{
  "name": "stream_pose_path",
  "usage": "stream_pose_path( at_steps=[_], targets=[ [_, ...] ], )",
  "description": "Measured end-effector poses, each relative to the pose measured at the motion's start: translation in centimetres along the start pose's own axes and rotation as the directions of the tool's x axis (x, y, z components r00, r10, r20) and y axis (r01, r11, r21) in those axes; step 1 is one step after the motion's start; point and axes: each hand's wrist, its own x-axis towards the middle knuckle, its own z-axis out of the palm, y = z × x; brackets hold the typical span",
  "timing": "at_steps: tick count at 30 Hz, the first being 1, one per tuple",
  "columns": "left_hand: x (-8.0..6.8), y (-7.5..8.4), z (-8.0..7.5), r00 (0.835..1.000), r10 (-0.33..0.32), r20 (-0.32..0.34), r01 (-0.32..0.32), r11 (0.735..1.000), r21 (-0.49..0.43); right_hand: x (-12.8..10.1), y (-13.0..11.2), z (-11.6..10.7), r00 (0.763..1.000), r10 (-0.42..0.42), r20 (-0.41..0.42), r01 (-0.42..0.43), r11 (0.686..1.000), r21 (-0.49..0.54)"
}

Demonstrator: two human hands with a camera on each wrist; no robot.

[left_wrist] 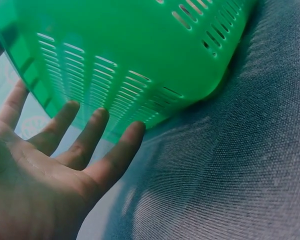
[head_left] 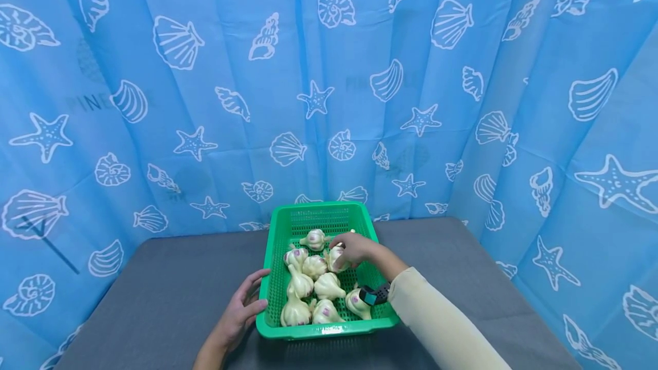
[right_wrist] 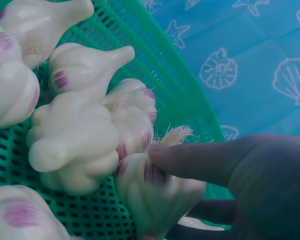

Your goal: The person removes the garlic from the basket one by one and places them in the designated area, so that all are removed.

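Right hand [right_wrist: 250, 185] pinching garlic bulb [right_wrist: 157, 192] inside green basket [head_left: 272, 287]; left hand [left_wrist: 55, 165], fingers straight, touching basket's outer wall; right fingertips partly hidden.

We see the basket [head_left: 329, 329] on the table [head_left: 154, 290], before the curtain [head_left: 205, 101]. Garlic bulbs [head_left: 329, 286] lie in it. Our left hand [head_left: 241, 310] rests against its left wall; our right hand [head_left: 354, 249] is inside, on one bulb [head_left: 335, 260].
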Motion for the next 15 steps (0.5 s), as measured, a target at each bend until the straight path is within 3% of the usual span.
stream_pose_path(
  at_steps=[15],
  targets=[
    [0.1, -0.3, -0.1, 1.0, 0.012, 0.008, -0.012, 1.0, -0.012, -1.0, -0.4, 0.0, 0.998, -0.051, -0.026, 0.051, 0.999, 0.011]
  ],
)
